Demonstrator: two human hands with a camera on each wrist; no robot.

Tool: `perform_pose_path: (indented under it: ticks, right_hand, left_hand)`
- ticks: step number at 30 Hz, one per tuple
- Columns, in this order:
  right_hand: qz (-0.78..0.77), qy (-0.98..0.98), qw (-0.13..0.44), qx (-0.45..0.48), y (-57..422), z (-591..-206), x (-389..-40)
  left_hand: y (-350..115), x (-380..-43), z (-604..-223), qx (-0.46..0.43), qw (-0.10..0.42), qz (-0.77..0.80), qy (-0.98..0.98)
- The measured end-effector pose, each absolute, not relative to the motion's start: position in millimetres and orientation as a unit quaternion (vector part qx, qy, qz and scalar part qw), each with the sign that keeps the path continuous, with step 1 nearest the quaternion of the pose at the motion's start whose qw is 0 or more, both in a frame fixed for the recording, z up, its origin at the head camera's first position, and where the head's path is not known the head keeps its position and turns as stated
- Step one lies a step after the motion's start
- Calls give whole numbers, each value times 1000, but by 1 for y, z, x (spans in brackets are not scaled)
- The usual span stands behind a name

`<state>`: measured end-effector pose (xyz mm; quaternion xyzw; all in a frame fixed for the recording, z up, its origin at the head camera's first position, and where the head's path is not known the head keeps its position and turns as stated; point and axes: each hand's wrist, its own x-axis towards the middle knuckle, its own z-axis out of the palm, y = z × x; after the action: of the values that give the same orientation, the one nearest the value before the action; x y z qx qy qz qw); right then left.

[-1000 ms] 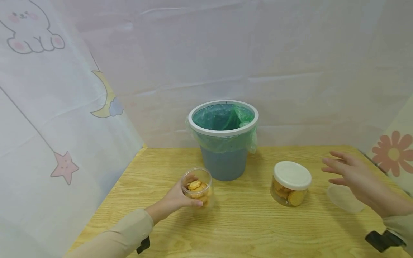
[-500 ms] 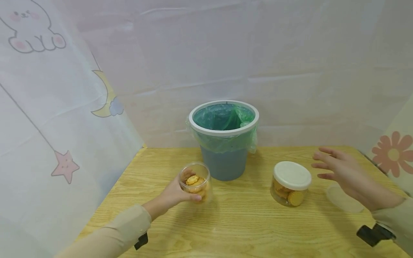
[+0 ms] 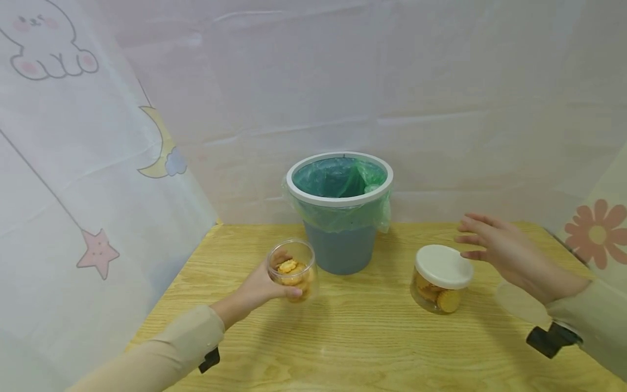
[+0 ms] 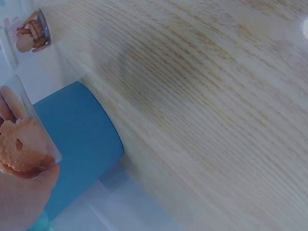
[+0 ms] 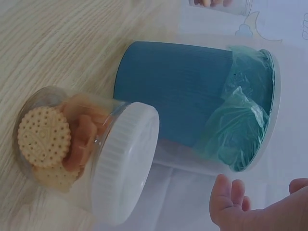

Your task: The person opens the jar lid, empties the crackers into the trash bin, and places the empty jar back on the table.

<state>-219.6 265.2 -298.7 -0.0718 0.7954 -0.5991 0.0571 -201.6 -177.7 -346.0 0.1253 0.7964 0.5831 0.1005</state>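
My left hand (image 3: 257, 288) grips a clear jar (image 3: 308, 283) from its left side, fingers behind and thumb in front. Its top has no lid, and scalloped biscuits (image 3: 291, 272) lie inside. In the left wrist view the jar is above the tabletop, overlapping the blue bin. My right hand (image 3: 511, 260) hovers with spread, slightly bent fingers and holds nothing. It is just right of a second clear jar (image 3: 437, 294), which stands on the table with a white lid (image 3: 443, 265) on. Round biscuits (image 5: 44, 137) show through that jar's wall in the right wrist view.
A blue bin (image 3: 340, 247) with a white rim and green plastic liner (image 3: 338, 215) stands at the back middle of the wooden table (image 3: 372, 348). Below my right forearm lies a flat, pale translucent disc (image 3: 520, 302). Printed cloth (image 3: 235, 65) hangs behind and at the sides.
My left hand has lifted the open jar slightly, moving it a little left and away from me. My right hand has moved left and farther back, closer to the lidded jar.
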Motion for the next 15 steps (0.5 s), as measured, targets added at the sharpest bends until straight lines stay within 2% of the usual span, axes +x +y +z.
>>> perform_pose_path:
  ticks: [15]
  right_hand:
    - [-644, 758, 73, -77, 256, -289, -228]
  left_hand:
    - [-187, -203, -338, 112, 85, 587, 797]
